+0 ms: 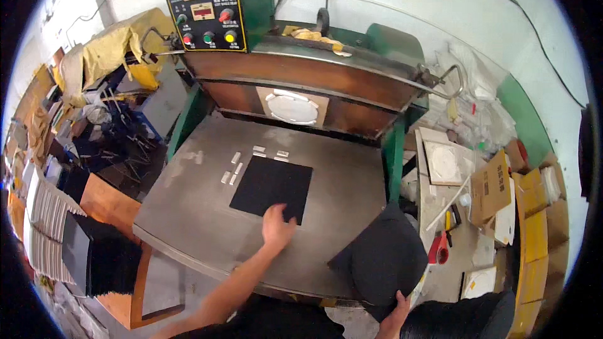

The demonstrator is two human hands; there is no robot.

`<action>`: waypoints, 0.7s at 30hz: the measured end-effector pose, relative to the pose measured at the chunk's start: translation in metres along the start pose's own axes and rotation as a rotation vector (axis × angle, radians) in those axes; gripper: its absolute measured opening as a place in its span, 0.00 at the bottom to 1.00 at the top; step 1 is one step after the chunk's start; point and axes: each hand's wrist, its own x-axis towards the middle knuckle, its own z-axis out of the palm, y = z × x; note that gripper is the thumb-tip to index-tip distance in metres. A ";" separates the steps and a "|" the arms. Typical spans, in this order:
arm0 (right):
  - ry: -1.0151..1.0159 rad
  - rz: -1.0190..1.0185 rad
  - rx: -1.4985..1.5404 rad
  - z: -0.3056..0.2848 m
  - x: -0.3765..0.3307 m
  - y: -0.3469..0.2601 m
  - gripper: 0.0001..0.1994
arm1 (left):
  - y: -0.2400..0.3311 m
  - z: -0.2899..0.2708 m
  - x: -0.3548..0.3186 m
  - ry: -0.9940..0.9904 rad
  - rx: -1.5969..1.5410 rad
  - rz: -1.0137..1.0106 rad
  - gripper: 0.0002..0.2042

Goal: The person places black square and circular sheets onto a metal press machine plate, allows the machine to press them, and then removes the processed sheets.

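Sheet (273, 185), black and square, lay flat on grey metal table (201, 226)

My left hand (280, 227) was over its near edge, fingers parted; whether they touched, I couldn't tell. My right hand (396, 317) held a bent, dark flexible sheet (386, 251) by its lower edge at the table's right front.

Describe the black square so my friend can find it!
Find the big grey plate below the control panel. Near its middle, beside small pale blocks, lies the black square. Unlike the black material in the right hand, it lies flat.
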 end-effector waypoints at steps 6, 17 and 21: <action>-0.044 -0.070 -0.028 0.021 -0.069 -0.007 0.23 | 0.010 0.054 0.068 -0.236 0.460 0.177 0.30; 0.026 0.030 0.033 0.015 -0.145 0.028 0.15 | 0.051 -0.043 0.034 -0.635 -0.735 -0.003 0.22; -0.019 0.061 0.195 0.000 -0.172 0.044 0.16 | 0.089 -0.121 0.000 -1.154 -0.911 -0.184 0.21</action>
